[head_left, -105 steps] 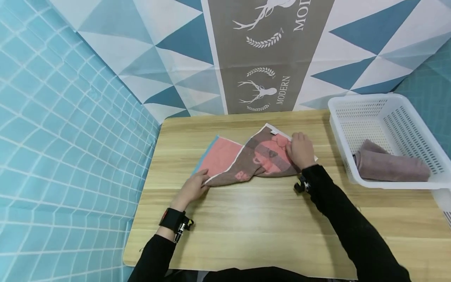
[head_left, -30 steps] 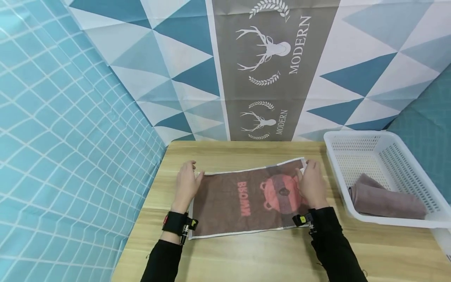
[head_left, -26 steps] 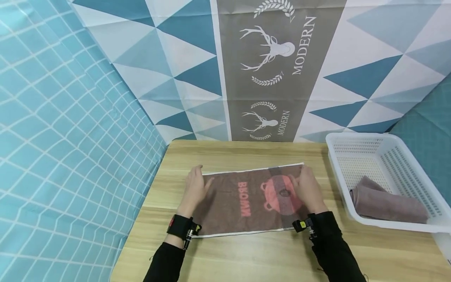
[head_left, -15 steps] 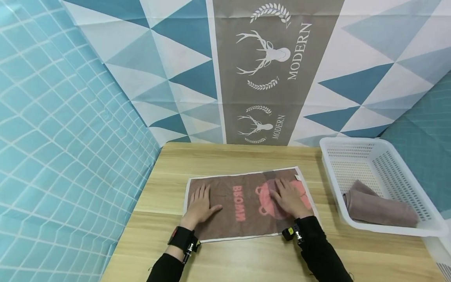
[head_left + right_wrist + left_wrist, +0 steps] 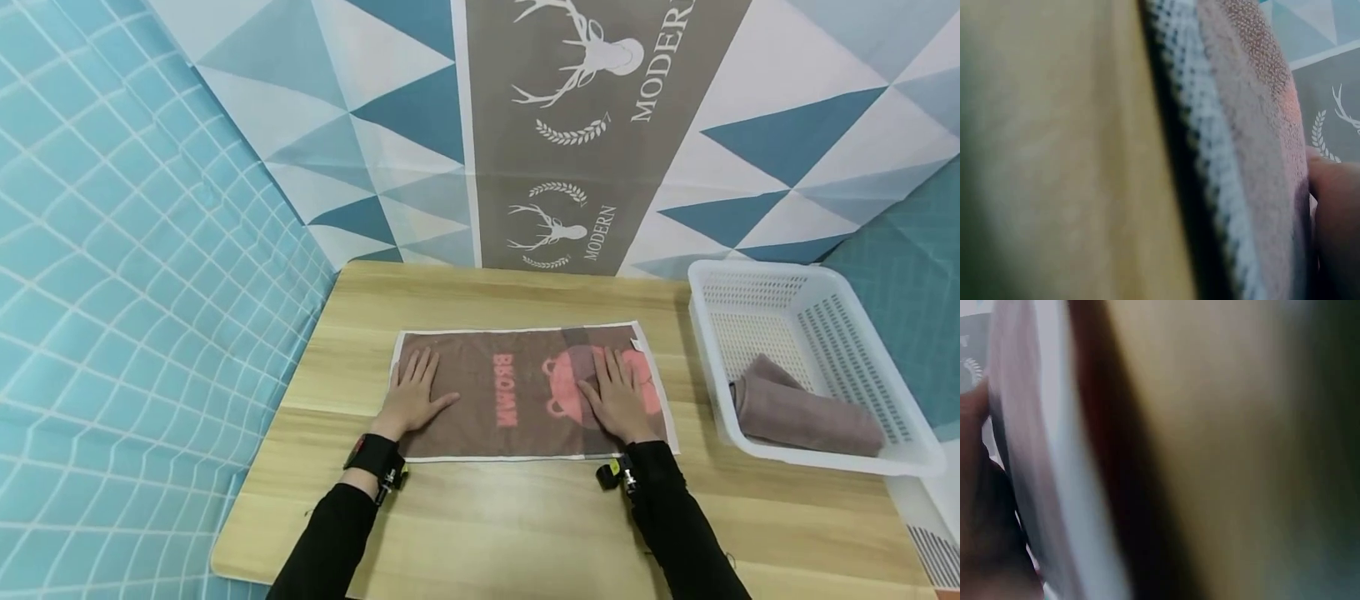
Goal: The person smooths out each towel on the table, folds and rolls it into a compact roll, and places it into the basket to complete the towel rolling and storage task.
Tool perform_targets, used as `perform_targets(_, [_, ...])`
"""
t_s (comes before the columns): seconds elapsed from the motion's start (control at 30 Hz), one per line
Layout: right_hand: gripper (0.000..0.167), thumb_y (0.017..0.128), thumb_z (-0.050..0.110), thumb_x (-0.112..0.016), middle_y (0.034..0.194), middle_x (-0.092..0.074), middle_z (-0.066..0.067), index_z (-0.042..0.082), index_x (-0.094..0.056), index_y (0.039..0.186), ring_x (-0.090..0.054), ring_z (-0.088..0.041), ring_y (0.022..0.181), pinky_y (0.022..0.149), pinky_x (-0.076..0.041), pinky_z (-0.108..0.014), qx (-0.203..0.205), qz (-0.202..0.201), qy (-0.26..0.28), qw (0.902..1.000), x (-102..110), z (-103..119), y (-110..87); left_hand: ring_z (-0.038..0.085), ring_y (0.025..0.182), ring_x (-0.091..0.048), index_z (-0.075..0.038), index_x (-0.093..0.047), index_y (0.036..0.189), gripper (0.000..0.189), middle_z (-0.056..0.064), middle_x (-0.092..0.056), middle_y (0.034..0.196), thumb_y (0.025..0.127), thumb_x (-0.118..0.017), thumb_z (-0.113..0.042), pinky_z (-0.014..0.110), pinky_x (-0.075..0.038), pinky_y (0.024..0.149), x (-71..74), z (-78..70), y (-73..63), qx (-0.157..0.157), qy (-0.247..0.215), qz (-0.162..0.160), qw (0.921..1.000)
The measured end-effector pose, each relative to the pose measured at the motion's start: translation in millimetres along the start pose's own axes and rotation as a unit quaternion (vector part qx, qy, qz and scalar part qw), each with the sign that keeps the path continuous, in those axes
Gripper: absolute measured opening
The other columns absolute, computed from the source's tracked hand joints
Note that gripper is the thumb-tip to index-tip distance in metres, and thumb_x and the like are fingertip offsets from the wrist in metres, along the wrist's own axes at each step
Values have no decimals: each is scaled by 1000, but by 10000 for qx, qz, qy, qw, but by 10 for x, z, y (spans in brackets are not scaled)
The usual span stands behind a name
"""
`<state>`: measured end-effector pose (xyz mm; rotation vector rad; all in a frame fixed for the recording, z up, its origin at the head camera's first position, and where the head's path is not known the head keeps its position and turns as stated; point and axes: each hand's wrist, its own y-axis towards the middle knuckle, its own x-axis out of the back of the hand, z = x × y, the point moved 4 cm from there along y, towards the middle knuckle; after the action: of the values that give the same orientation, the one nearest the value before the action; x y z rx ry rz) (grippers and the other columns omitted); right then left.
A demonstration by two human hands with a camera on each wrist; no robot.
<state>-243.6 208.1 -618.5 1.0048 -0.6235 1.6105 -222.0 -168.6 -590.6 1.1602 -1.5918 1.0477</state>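
A brown towel [image 5: 468, 425] with a pink bear and pink lettering lies spread flat in the head view, its edges trimmed in white. My left hand [image 5: 411, 398] rests on the towel's left end, fingers straight and thumb out to the side. On the bear print near the right end, my right hand [image 5: 621, 402] lies with its fingers extended. The left wrist view is blurred and shows the towel's white edge [image 5: 1060, 425] beside part of the hand. A woven white hem [image 5: 1210, 144] fills the middle of the right wrist view.
A white perforated basket [image 5: 817, 462] stands at the right of the wooden table [image 5: 510, 533]. Inside it lies a folded mauve towel [image 5: 810, 412]. A patterned cloth backdrop [image 5: 405, 125] rises behind the table, and a blue checked curtain [image 5: 150, 292] hangs on the left.
The towel was bunched over with a pink underside showing, then was spread out flat. Both hands have gone from holding its ends to lying flat on it. The camera view has shifted.
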Motion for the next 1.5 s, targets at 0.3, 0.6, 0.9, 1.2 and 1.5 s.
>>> perform_targets(0.3, [69, 106, 37, -43, 161, -14, -30, -4, -19, 156, -9, -44, 150, 121, 0, -58, -91, 29, -54, 9999, 224, -178, -216, 36, 153, -5, -1, -14, 158, 87, 20, -9, 165, 99, -49, -55, 57, -8, 122, 140, 264, -16, -177, 25, 170, 9997])
perform_targets(0.6, [65, 95, 23, -66, 155, -29, -31, -4, -40, 148, -22, -51, 143, 112, -23, -65, 364, 129, 266, 9989, 425, -243, -720, 43, 144, -32, 1, -46, 146, 72, 25, -33, 156, 92, -69, -41, 57, -27, 116, 177, 434, -435, -771, -434, -446, 9951])
perform_targets(0.9, [56, 75, 16, -86, 147, -46, -23, 5, -67, 126, -36, -45, 136, 113, -6, -8, 995, -92, 642, 9929, 589, -351, -1093, 35, 141, -39, -15, -67, 129, 77, 10, -45, 152, 70, -80, -62, 55, -34, 112, 147, 509, -953, -1265, -1157, -558, 9836])
perform_targets(1.2, [37, 75, 12, -86, 139, -59, -15, 15, -76, 111, -43, -30, 138, 110, -14, -3, 1001, -255, 589, 9929, 656, -451, -1276, 33, 135, -48, -20, -76, 114, 50, 7, -54, 146, 73, -84, -48, 52, -42, 106, 182, 621, -1102, -1596, -659, -963, 9803])
perform_targets(1.5, [32, 64, -3, -87, 116, -68, -13, 8, -79, 93, -57, -31, 109, 107, -22, -2, 1401, -1026, 64, 9848, 666, -453, -1361, 32, 125, -57, -20, -81, 98, 28, 9, -63, 134, 73, -87, -31, 50, -46, 102, 192, 627, -1142, -1745, -714, -1399, 9721])
